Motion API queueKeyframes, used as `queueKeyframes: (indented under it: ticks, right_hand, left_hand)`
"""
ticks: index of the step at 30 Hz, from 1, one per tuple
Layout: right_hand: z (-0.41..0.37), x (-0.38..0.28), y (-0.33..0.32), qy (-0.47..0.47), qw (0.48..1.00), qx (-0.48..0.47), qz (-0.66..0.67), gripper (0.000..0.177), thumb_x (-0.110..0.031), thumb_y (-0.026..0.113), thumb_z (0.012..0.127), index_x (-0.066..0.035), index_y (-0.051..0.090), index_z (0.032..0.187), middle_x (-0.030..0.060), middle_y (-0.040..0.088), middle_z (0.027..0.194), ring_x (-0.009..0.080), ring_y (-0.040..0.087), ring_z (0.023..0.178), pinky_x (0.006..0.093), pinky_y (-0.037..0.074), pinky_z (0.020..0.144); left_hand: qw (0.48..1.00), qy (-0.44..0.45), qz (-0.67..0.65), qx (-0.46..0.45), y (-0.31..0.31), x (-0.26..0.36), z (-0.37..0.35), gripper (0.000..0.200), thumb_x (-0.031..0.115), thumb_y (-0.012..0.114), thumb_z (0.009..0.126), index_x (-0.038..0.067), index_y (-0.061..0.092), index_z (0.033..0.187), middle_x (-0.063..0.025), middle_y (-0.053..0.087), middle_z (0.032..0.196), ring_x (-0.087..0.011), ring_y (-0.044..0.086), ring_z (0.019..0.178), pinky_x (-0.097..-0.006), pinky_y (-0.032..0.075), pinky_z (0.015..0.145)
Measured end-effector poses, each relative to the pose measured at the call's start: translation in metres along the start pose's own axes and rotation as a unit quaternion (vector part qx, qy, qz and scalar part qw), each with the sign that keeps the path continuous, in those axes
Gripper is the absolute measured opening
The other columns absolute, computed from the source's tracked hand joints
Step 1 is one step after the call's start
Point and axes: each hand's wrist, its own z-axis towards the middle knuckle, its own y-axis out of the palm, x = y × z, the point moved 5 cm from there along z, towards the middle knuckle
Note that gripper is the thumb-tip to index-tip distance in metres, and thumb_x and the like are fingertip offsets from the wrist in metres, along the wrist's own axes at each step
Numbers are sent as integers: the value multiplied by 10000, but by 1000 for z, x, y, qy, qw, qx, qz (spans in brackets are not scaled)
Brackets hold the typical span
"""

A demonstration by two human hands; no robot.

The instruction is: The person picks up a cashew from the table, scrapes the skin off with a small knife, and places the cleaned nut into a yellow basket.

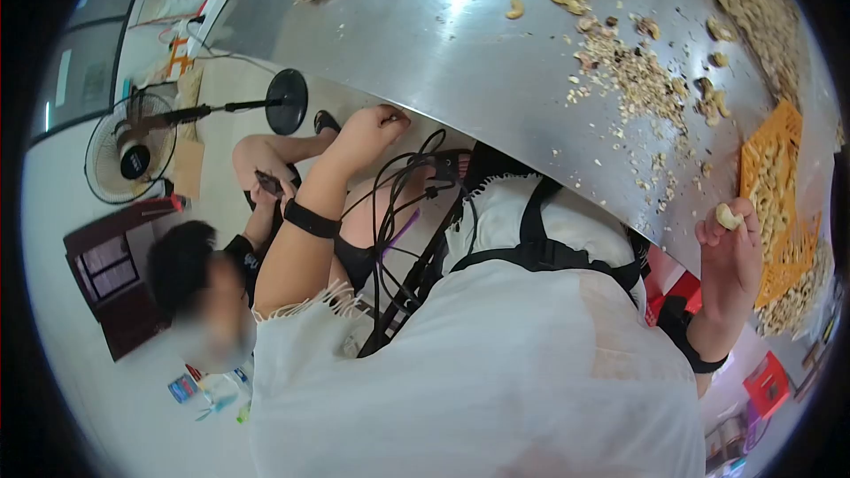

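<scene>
Cashew (pixel 728 215) pinched at right hand (pixel 731 258) fingertips, beside orange tray (pixel 784 127)

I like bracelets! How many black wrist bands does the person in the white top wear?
2. One black wrist band circles the left forearm by the metal table; the other sits under the right hand pinching a pale cashew. None seem hidden.

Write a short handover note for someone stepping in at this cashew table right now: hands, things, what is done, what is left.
Left hand: curled shut at the edge of the metal table; anything inside it is hidden.
Right hand: pinches one cashew beside the orange tray.
Done: the tray already holds many cashews.
Left: loose cashews and broken bits lie scattered over the table.
</scene>
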Motion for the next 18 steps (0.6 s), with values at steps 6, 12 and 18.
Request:
queueKeyframes:
  ticks: [6,12,18]
  right_hand:
    - [13,-13,2,-10,1000,-19,-22,210,-177,478,815,-22,423,947,19,432,787,95,399,699,255,320,661]
    - [22,-18,3,-13,999,-23,-22,217,-177,481,814,-26,416,955,16,425,787,94,398,703,255,317,667]
    - [24,-26,7,-15,999,-35,-30,220,-182,489,812,-27,420,953,14,430,801,84,402,717,246,317,667]
  left_hand:
    - [999,30,-16,-19,-31,45,-40,198,191,515,788,6,550,848,16,474,615,-58,412,528,-200,349,460]
    - [997,44,-40,-58,-51,87,-59,165,169,533,788,26,558,867,34,474,625,-24,404,541,-166,336,463]
    - [987,138,-74,-23,-80,176,-61,197,196,509,810,33,563,907,42,464,593,-4,392,500,-153,314,436]
